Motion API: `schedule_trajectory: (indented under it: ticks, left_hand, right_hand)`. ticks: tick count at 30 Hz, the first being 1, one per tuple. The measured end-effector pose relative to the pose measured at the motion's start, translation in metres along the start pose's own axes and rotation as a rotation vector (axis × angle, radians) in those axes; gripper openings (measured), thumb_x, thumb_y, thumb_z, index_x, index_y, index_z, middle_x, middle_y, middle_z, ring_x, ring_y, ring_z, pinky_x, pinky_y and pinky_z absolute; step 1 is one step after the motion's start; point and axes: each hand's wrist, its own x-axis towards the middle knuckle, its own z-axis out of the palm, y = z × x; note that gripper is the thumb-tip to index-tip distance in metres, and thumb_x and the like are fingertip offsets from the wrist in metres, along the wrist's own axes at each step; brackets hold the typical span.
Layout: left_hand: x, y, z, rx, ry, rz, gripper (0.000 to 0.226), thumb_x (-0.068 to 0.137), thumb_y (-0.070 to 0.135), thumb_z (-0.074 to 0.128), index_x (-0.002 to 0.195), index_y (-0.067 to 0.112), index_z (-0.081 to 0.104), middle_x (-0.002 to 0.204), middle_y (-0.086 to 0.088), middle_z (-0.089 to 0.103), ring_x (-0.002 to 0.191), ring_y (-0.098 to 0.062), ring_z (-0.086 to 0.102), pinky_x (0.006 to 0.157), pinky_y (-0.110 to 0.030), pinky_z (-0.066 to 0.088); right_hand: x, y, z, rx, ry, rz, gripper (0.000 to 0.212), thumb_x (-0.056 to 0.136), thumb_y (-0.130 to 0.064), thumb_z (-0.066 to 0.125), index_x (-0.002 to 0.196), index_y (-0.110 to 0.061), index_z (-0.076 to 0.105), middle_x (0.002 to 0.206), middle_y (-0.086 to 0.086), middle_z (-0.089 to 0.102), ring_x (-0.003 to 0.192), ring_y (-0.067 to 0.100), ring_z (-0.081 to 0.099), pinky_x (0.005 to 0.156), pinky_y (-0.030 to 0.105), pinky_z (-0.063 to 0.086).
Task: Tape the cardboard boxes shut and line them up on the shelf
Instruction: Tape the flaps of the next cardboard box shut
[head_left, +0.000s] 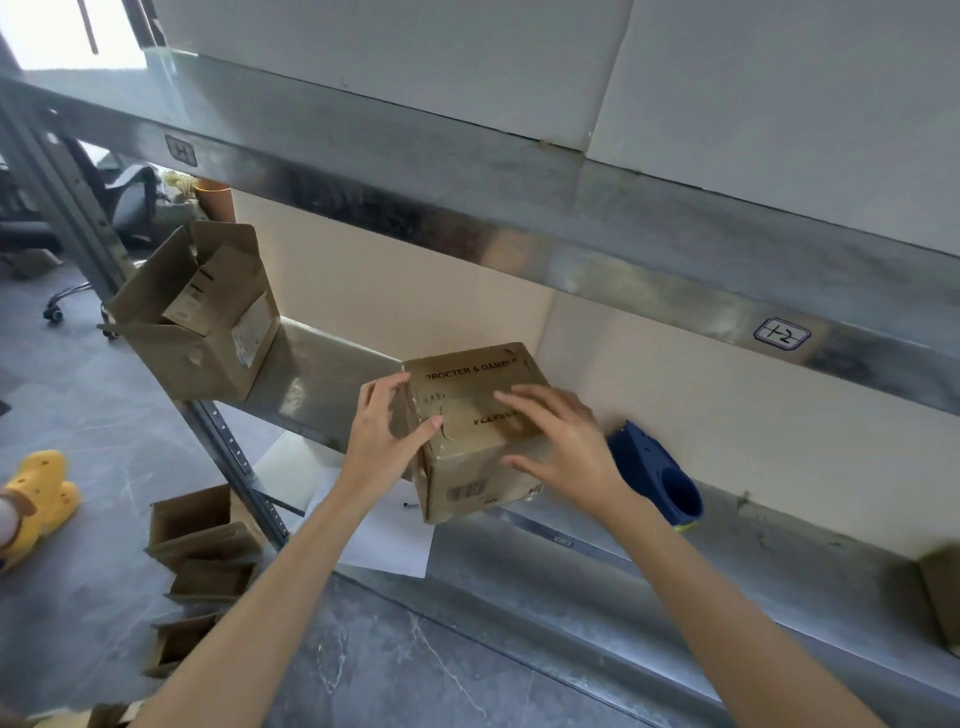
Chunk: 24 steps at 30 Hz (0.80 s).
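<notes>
A small closed cardboard box (470, 462) with black print stands on the metal shelf (675, 561), near its front edge. My left hand (387, 431) lies against the box's left side, thumb reaching onto the top. My right hand (561, 441) rests flat on the top with straight fingers, thumb down the front face. A second cardboard box (208, 322), its top flaps open, stands at the shelf's left end and overhangs it. A blue tape dispenser (660, 475) lies on the shelf just right of my right hand.
The upper shelf beam (571, 249) hangs low over the boxes. Another brown box corner (943, 597) shows at the far right. Flattened cardboard (202, 566) and white paper (384, 540) lie on the floor below. A yellow clog (41, 499) is at left.
</notes>
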Motion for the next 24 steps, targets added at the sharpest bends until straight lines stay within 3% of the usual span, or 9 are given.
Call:
schedule_trajectory:
  ticks: [3, 5, 9, 11, 13, 16, 18, 21, 24]
  left_hand:
    - [0.007, 0.004, -0.001, 0.006, -0.009, -0.017, 0.043, 0.09, 0.018, 0.07, 0.129, 0.027, 0.052, 0.124, 0.023, 0.055, 0.112, 0.024, 0.043, 0.108, -0.033, 0.041]
    - [0.006, 0.01, 0.005, -0.029, -0.013, -0.042, 0.041, 0.094, 0.019, 0.064, 0.134, 0.023, 0.051, 0.127, 0.019, 0.055, 0.111, 0.023, 0.046, 0.108, -0.036, 0.043]
    - [0.002, 0.018, 0.03, 0.016, 0.0, -0.033, 0.071, 0.095, 0.038, 0.061, 0.153, 0.017, 0.027, 0.16, 0.008, 0.026, 0.142, -0.005, 0.03, 0.114, -0.027, 0.027]
    - [0.002, 0.017, 0.036, 0.106, 0.043, 0.007, 0.076, 0.093, 0.034, 0.065, 0.154, 0.014, 0.023, 0.161, 0.007, 0.02, 0.142, -0.006, 0.027, 0.108, -0.022, 0.026]
    - [0.007, 0.017, 0.033, 0.154, 0.056, 0.033, 0.075, 0.09, 0.031, 0.069, 0.151, 0.014, 0.028, 0.155, 0.005, 0.029, 0.134, -0.005, 0.034, 0.104, -0.024, 0.031]
    - [0.02, 0.021, 0.025, 0.174, 0.062, 0.018, 0.07, 0.084, 0.031, 0.074, 0.141, 0.014, 0.038, 0.136, 0.002, 0.038, 0.119, -0.005, 0.042, 0.104, -0.032, 0.04]
    - [0.031, 0.025, 0.026, 0.194, 0.058, 0.023, 0.071, 0.084, 0.039, 0.073, 0.14, 0.015, 0.037, 0.138, 0.002, 0.032, 0.12, -0.008, 0.043, 0.106, -0.036, 0.041]
    - [0.042, 0.026, 0.032, 0.267, -0.034, 0.031, 0.077, 0.088, 0.051, 0.065, 0.148, 0.02, 0.028, 0.159, 0.007, 0.014, 0.139, -0.016, 0.036, 0.11, -0.04, 0.039]
    - [0.046, 0.021, 0.034, 0.37, -0.091, 0.043, 0.081, 0.09, 0.05, 0.062, 0.154, 0.019, 0.022, 0.164, 0.003, 0.009, 0.142, -0.022, 0.034, 0.108, -0.043, 0.041]
  right_hand:
    - [0.002, 0.021, -0.009, 0.06, -0.142, 0.168, 0.09, 0.075, -0.052, 0.074, 0.15, -0.045, 0.025, 0.161, -0.011, 0.015, 0.149, 0.016, 0.008, 0.121, 0.043, 0.013]
    - [0.001, 0.027, -0.008, 0.205, -0.197, 0.226, 0.091, 0.077, -0.047, 0.076, 0.151, -0.044, 0.022, 0.162, -0.014, 0.006, 0.149, 0.009, -0.002, 0.122, 0.04, 0.008]
    - [-0.001, 0.02, 0.008, 0.403, -0.131, 0.271, 0.083, 0.079, -0.038, 0.077, 0.149, -0.034, 0.033, 0.161, -0.012, 0.009, 0.145, -0.001, 0.01, 0.119, 0.023, 0.018]
    - [-0.004, 0.017, 0.014, 0.39, -0.093, 0.275, 0.083, 0.076, -0.043, 0.077, 0.148, -0.031, 0.037, 0.159, -0.013, 0.011, 0.141, -0.006, 0.012, 0.111, 0.006, 0.017]
    - [-0.002, 0.015, 0.01, 0.401, -0.079, 0.302, 0.081, 0.073, -0.053, 0.073, 0.144, -0.03, 0.042, 0.153, -0.018, 0.017, 0.137, -0.009, 0.016, 0.103, -0.001, 0.017]
    - [0.008, 0.013, 0.001, 0.37, -0.025, 0.351, 0.061, 0.077, -0.06, 0.066, 0.13, -0.03, 0.054, 0.14, -0.014, 0.032, 0.129, -0.002, 0.032, 0.105, 0.015, 0.031]
    - [0.019, 0.011, 0.0, 0.329, 0.018, 0.367, 0.05, 0.083, -0.059, 0.063, 0.123, -0.03, 0.056, 0.132, -0.011, 0.036, 0.125, 0.003, 0.036, 0.105, 0.022, 0.034]
    - [0.038, 0.01, 0.004, 0.294, 0.009, 0.333, 0.055, 0.086, -0.061, 0.059, 0.133, -0.034, 0.05, 0.143, -0.013, 0.029, 0.138, 0.007, 0.023, 0.115, 0.03, 0.025]
    - [0.055, 0.013, 0.012, 0.302, -0.096, 0.328, 0.064, 0.09, -0.063, 0.05, 0.147, -0.038, 0.034, 0.161, -0.014, 0.007, 0.149, 0.008, -0.004, 0.121, 0.039, 0.007]
